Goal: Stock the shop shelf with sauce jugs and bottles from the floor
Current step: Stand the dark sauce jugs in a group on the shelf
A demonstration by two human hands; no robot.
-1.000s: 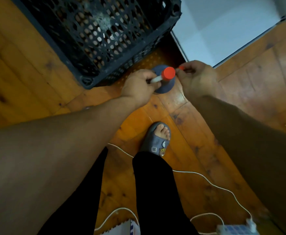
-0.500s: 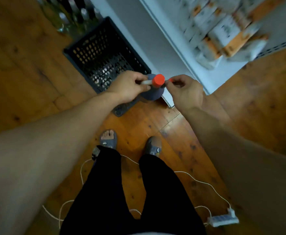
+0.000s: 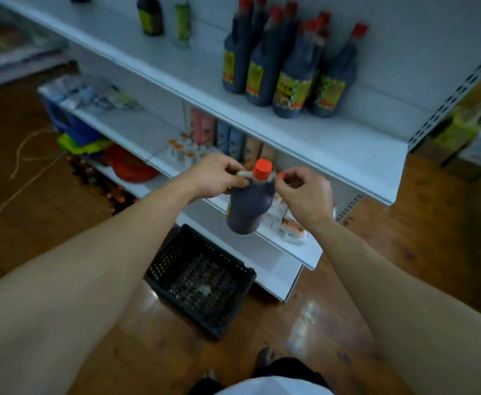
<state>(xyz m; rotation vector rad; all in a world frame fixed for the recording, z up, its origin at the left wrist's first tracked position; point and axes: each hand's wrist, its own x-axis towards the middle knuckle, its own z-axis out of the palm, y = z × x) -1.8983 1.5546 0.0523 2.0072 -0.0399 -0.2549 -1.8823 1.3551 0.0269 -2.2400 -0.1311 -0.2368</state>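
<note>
A white shelf unit (image 3: 333, 143) filled the view beyond the grip, its tiers running from far left of the hands to just right of them. A wooden floor (image 3: 404, 238) spread beneath and to either side. Straight below the grip, a black perforated plastic crate (image 3: 222, 317) sat on the floor against the foot of the unit. Above and beyond the grip, on the upper tier, a tight cluster of dark sauce bottles (image 3: 287, 69) with red caps and yellow labels stood upright. Further up and left of it stood a dark bottle (image 3: 150, 15) and a green one (image 3: 183, 21), side by side.

The sauce jug (image 3: 249, 206) hung in the air between the two hands, in front of the edge of the middle tier and well above the crate, its dark body tilted slightly with the base swung toward the left. The left hand (image 3: 216, 178) had its fingers curled round the white handle (image 3: 244, 174) at the jug's neck and bore its weight. The right hand (image 3: 305, 195) sat just right of the neck, thumb and fingertips pinched on a small red piece (image 3: 281, 175). What that piece was, and whether it belonged to the jug, could not be told. The jug's red cap (image 3: 263, 169) stood up between the two grips, screwed onto the neck. Small white cartons (image 3: 279, 220) lay on the tier just behind the jug's body, under the right wrist.
</note>
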